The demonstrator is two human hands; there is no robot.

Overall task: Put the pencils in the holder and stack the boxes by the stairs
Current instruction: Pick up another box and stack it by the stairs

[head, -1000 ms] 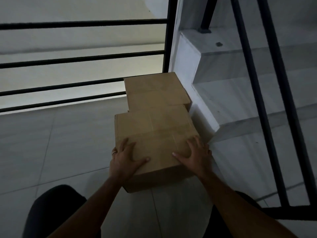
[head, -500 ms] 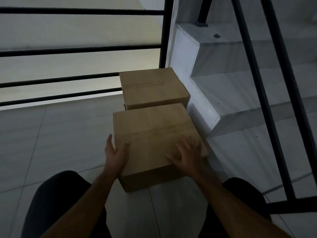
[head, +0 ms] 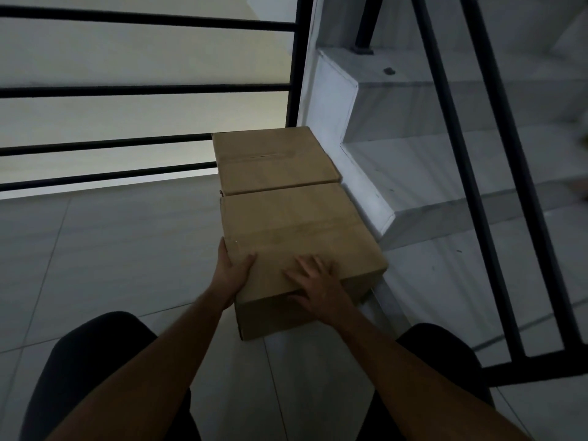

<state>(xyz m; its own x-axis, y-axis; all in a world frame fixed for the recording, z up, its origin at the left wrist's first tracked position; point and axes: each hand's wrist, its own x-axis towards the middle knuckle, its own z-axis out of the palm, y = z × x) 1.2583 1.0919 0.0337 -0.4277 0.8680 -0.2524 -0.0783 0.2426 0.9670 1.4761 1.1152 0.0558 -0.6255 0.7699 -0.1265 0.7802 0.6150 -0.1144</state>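
The near box point(head: 296, 246) sits on the floor point(head: 111, 249), its far edge now touching the far box point(head: 273, 160), where a second ago it overlapped that box's near part. The left hand point(head: 232, 268) has slipped off the lid and grips the box's left side, thumb hooked over the top edge. The right hand point(head: 318, 281) lies flat on the lid with fingers spread, closer to the near edge than before. Beyond both hands, the far box stands against the stairs point(head: 413, 173), under the railing point(head: 143, 144). No pencils or holder are in view.
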